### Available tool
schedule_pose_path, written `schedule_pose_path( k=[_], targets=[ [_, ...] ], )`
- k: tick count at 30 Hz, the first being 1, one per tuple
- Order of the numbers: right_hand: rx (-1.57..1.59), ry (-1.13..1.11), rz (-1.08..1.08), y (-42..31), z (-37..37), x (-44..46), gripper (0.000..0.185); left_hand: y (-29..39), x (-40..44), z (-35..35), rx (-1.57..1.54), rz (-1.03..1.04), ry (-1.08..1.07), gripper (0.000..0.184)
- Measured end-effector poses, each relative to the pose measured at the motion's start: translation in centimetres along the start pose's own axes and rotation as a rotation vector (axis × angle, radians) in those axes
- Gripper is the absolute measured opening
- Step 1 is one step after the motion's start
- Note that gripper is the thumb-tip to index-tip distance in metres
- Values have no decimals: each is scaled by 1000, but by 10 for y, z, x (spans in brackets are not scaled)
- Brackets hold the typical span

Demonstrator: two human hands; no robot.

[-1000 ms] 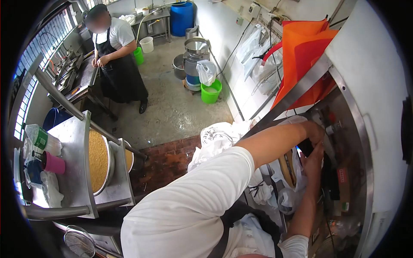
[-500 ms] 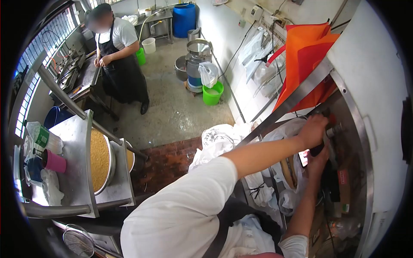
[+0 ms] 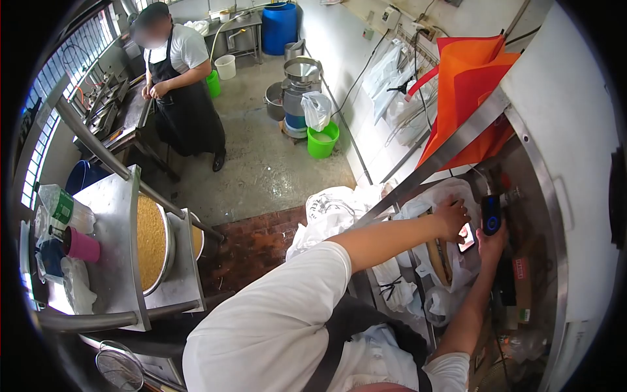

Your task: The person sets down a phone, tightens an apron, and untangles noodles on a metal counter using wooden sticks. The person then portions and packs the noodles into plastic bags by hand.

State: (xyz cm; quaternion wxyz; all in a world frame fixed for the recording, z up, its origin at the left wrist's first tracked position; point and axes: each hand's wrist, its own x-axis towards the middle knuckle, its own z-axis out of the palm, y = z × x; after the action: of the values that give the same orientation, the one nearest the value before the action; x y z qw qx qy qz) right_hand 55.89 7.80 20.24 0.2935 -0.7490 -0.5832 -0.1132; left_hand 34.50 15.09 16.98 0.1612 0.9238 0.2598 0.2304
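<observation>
My left hand [image 3: 452, 220] reaches across to the shelf at right, its fingers curled at the upper end of a phone [image 3: 466, 238] with a lit screen. Beside it, my right hand [image 3: 492, 244] is wrapped round the lower end of a black device [image 3: 490, 210] bearing a blue ring. A thin white cable [image 3: 481, 174] runs near the top of this device. Under and beside my left hand lies a white plastic bag [image 3: 418, 206], with a long brown item [image 3: 439, 260] in it.
An orange-red cloth or bag [image 3: 464, 98] hangs above the metal frame [image 3: 450, 140]. Boxes [image 3: 521, 281] sit on the right. At left, a metal counter [image 3: 114, 228] adjoins a bowl of yellowish grains [image 3: 150, 242]. A person in a black apron [image 3: 186, 98] stands farther back.
My left hand has moved down and left, away from the black device to the phone. The device has come into plain view in my right hand, which has shifted slightly right.
</observation>
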Motion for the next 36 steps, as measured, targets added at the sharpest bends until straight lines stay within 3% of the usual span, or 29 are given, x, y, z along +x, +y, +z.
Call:
schedule_pose_path(
  k=[7,13,15,18,21,24,36],
  targets=[
    [-76,12,3,2,2,-6,92,-6,12,3,93,-11,-174,96],
    [-58,-83,43,6,0,-4,98,-14,24,1,141,50,-244,99],
    [-74,-80,48,7,-1,-1,99,-17,30,5,141,68,-235,96],
    [78,58,-24,24,14,-1,85,-19,34,13,129,76,-231,90],
    [-50,75,-33,19,9,-4,85,-18,36,16,117,76,-249,82],
    [-14,-70,76,8,1,-4,99,-15,34,13,110,64,-271,75],
    [2,-56,81,9,6,0,96,-16,31,17,140,72,-277,68]
  ],
)
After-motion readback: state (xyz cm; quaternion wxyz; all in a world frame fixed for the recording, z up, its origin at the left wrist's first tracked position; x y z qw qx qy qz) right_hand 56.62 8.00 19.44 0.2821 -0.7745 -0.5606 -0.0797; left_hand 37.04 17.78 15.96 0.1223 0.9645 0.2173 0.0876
